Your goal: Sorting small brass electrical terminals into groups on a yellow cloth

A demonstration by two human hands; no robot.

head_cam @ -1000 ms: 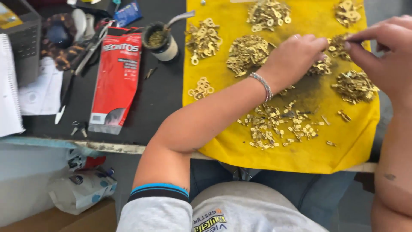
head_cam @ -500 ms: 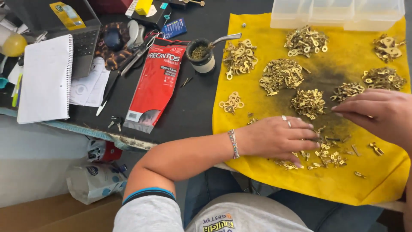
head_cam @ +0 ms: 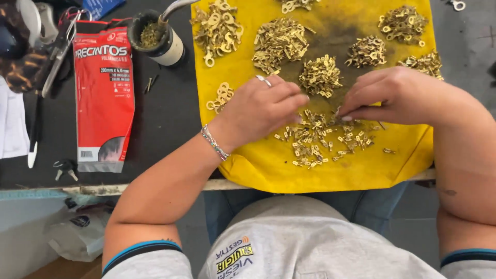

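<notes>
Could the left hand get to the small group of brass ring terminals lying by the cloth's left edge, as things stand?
Probably yes. The left hand rests on the yellow cloth just right of that small group of ring terminals, and only bare cloth shows between them. The red packet and cup lie further left, out of the way.

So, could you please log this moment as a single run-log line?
left hand: over loose brass terminals | right hand: fingertips picking at them | surface: yellow cloth | sorted piles beyond

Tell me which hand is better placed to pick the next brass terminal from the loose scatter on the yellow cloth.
Probably the right hand: its pinched fingertips already touch the loose terminals. The left hand rests with curled fingers at the scatter's upper left edge, covering part of the yellow cloth.
</notes>
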